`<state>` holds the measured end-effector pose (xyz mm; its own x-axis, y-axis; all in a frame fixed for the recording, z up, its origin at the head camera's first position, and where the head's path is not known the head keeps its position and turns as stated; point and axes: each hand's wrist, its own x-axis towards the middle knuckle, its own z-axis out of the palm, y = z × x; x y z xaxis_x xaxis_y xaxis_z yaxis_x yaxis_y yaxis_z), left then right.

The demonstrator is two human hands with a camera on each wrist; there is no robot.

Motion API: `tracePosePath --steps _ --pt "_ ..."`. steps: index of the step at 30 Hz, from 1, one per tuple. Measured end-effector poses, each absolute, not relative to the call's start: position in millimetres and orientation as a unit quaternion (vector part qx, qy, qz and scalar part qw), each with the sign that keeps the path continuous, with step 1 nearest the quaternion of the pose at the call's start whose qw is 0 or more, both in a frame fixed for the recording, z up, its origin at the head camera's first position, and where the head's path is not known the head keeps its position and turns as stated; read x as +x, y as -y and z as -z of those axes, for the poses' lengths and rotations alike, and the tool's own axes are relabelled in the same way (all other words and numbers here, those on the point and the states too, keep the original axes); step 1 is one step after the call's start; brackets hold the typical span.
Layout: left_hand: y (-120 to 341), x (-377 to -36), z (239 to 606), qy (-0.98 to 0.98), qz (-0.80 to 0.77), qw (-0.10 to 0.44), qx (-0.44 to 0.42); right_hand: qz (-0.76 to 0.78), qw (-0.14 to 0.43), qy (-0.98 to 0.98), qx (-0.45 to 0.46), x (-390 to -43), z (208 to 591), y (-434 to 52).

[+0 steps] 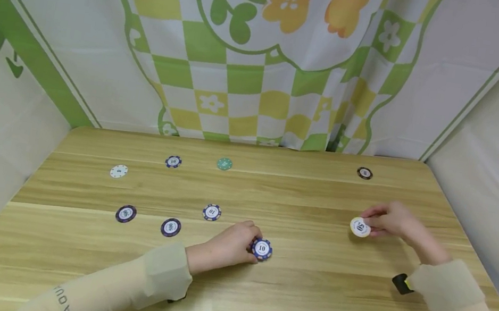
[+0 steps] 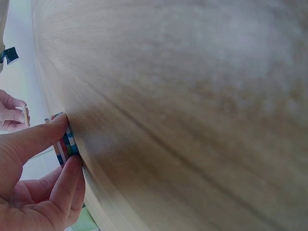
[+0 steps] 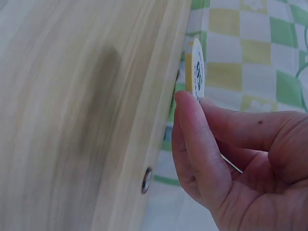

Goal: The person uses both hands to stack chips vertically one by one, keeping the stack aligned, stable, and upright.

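My left hand (image 1: 232,243) grips a stack of poker chips (image 1: 261,250) by its edges, near the middle of the table. The top chip is blue and white, marked 10. From the left wrist view, several layers with coloured edges show in that stack (image 2: 68,142) between thumb and fingers, close against the wood. Farther right, my right hand (image 1: 393,221) pinches a white poker chip (image 1: 360,227) marked 50. In the right wrist view this chip (image 3: 198,70) has a yellow edge and stands clear of the table, held between thumb and fingertips.
Loose chips lie on the wooden table (image 1: 305,303): white (image 1: 118,171), green (image 1: 224,163), two blue ones including a nearer blue chip (image 1: 212,212), two dark purple ones including a purple chip (image 1: 171,227), and a black chip (image 1: 365,173) far right. A patterned curtain (image 1: 259,92) borders the back edge.
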<state>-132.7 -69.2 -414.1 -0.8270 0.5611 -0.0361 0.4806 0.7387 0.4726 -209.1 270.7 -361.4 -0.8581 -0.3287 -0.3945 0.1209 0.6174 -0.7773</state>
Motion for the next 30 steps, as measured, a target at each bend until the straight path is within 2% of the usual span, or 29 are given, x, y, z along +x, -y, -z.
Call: tracePosePath --steps 21,30 --pt "68 -131 414 -0.929 -0.23 0.095 0.274 0.469 0.253 -0.841 -0.091 -193 352 -225" --pt "69 -132 414 -0.928 -0.234 0.094 0.273 0.535 0.274 -0.796 -0.078 -188 354 -208"
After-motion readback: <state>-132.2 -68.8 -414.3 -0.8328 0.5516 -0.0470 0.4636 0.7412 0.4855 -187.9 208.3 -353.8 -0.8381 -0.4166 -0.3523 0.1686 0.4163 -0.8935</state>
